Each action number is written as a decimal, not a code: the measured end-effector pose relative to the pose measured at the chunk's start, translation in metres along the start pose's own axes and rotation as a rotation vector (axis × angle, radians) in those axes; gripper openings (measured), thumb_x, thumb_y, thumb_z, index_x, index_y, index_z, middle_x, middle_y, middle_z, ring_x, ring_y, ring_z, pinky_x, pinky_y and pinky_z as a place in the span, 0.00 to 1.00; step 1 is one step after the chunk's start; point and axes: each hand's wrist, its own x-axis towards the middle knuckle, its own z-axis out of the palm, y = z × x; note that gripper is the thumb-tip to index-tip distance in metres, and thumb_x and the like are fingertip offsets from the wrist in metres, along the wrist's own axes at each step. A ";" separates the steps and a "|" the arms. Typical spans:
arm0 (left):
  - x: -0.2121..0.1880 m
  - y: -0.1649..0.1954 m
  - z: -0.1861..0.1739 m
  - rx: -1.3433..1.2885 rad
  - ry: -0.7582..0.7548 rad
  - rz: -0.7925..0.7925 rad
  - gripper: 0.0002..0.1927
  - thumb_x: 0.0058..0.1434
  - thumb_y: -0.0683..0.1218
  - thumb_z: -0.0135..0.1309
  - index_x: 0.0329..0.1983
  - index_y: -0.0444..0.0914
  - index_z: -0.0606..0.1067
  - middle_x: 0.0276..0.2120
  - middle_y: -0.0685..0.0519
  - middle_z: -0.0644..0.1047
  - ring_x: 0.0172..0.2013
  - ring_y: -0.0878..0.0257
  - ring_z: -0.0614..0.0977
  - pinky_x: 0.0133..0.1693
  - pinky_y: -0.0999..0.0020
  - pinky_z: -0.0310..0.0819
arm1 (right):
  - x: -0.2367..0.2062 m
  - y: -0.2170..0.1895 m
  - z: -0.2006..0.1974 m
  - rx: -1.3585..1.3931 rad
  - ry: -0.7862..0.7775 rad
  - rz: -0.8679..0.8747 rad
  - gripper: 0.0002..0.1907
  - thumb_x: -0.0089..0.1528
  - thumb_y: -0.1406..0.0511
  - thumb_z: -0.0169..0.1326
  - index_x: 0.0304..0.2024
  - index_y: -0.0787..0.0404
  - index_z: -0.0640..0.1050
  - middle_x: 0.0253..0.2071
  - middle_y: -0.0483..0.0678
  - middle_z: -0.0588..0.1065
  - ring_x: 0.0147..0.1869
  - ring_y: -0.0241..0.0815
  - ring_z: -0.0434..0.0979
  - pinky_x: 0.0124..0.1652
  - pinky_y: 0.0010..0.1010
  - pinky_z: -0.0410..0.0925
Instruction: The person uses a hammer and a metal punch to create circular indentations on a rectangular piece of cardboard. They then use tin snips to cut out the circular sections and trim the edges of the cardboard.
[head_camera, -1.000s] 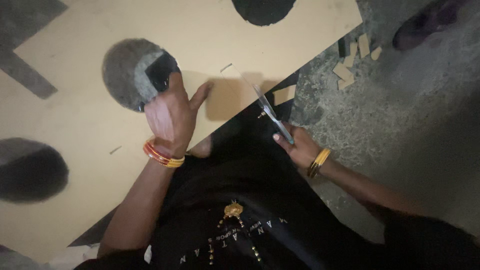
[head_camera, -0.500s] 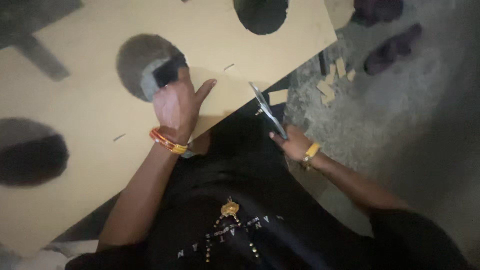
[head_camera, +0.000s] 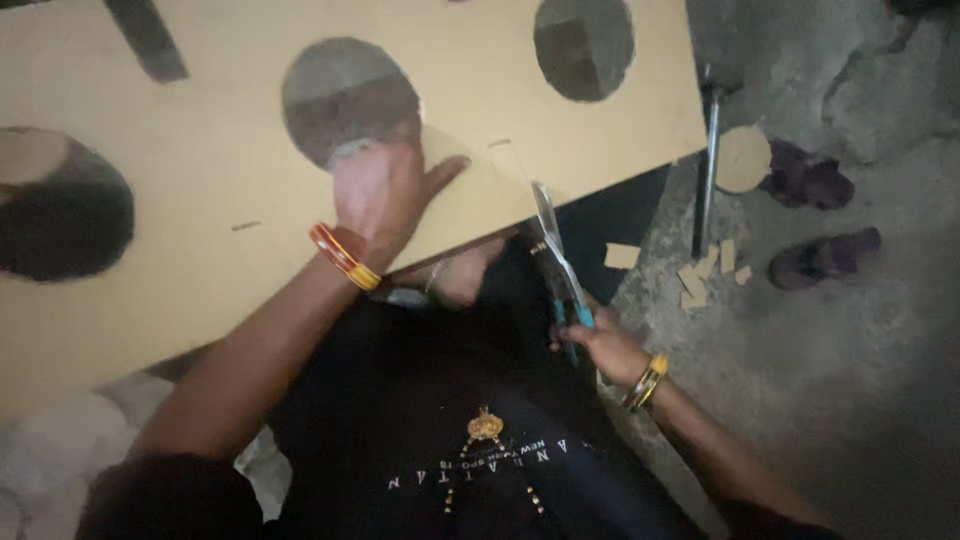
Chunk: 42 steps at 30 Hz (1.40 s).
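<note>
**Scissors meet the edge of a pale board**

A person seated on a rough floor works a large pale board (head_camera: 240, 260) that rests across the lap and slants away to the upper right. The left hand (head_camera: 385, 195) lies flat on the board's top, fingers together and reaching to the rim of a round hole (head_camera: 348, 98), thumb spread out to the right. It presses rather than grips. An orange bangle (head_camera: 345, 257) sits at that wrist.

The right hand (head_camera: 605, 345) is closed around the teal handles of scissors (head_camera: 557, 255), fingers curled tight through the loops. The blades run long-axis up and slightly left from that hand, their tips touching the board's near edge, just right of the left thumb. How far the blades stand apart cannot be told. The right hand is nearer the board's edge; the left hand sits inboard of the blade tips, close beside them.

Two more round holes show, one at the far left (head_camera: 60, 215) and one at the top (head_camera: 583, 45). Small offcuts (head_camera: 700, 275) and a cut disc (head_camera: 743, 158) lie on the floor to the right, near dark sandals (head_camera: 820, 260).
</note>
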 end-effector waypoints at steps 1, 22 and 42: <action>-0.006 0.010 0.007 -0.021 0.029 0.025 0.36 0.63 0.71 0.56 0.44 0.32 0.75 0.13 0.51 0.73 0.13 0.60 0.73 0.15 0.63 0.65 | -0.009 0.010 -0.001 0.008 -0.008 0.013 0.27 0.61 0.63 0.50 0.64 0.63 0.72 0.41 0.47 0.80 0.48 0.40 0.81 0.53 0.36 0.71; -0.019 0.031 0.062 -0.278 -0.135 0.103 0.31 0.71 0.68 0.58 0.41 0.34 0.77 0.19 0.52 0.77 0.14 0.66 0.75 0.14 0.70 0.65 | -0.017 0.060 0.015 -0.117 0.346 0.216 0.22 0.68 0.54 0.53 0.31 0.66 0.72 0.22 0.44 0.65 0.27 0.37 0.63 0.28 0.34 0.62; -0.015 0.035 0.034 -0.150 -0.269 0.051 0.32 0.67 0.70 0.54 0.45 0.35 0.75 0.14 0.54 0.75 0.11 0.67 0.72 0.14 0.69 0.60 | -0.023 0.009 0.002 -0.079 0.198 0.140 0.24 0.69 0.52 0.51 0.31 0.65 0.74 0.23 0.45 0.72 0.26 0.36 0.72 0.28 0.32 0.67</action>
